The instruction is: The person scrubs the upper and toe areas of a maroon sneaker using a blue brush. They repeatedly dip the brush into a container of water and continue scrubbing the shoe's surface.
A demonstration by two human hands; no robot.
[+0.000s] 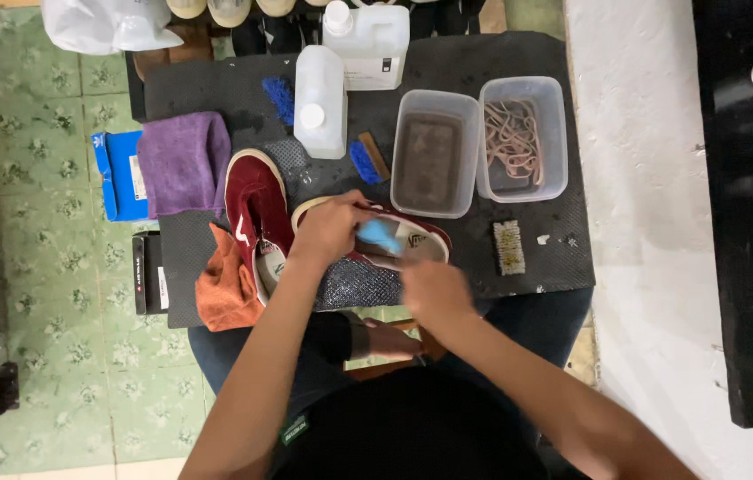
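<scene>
Here, you are steadying a dark red shoe (398, 244) with your left hand (330, 227), which is curling over its toe end so the shoe is not sliding on the table (483, 58). Your right hand (434, 289) is blurring with motion at the shoe's near side, and a light blue brush (381, 236) is showing just beyond it, over the shoe's opening; the hand appears to be closing around that brush's handle, though the blur is hiding the fingers (so the grip itself is a judgement). The shoe is lying on its side over a dark speckled cloth (358, 283), probably to catch drips.

Its partner, the second red shoe (256, 209), is resting just left of your left hand, sole rim upward, with an orange cloth (225, 284) tucked beside it and a purple towel (183, 162) farther left, all within easy reach for wiping. Beyond the shoes, two white bottles (320, 102) are standing upright at the far edge. To the right, a clear tub of murky water (434, 151) is sitting close enough for dipping, and the neighbouring tub (523, 138) is holding pale laces. A small scrubbing brush (509, 247) is lying apart on the right side of the table.
</scene>
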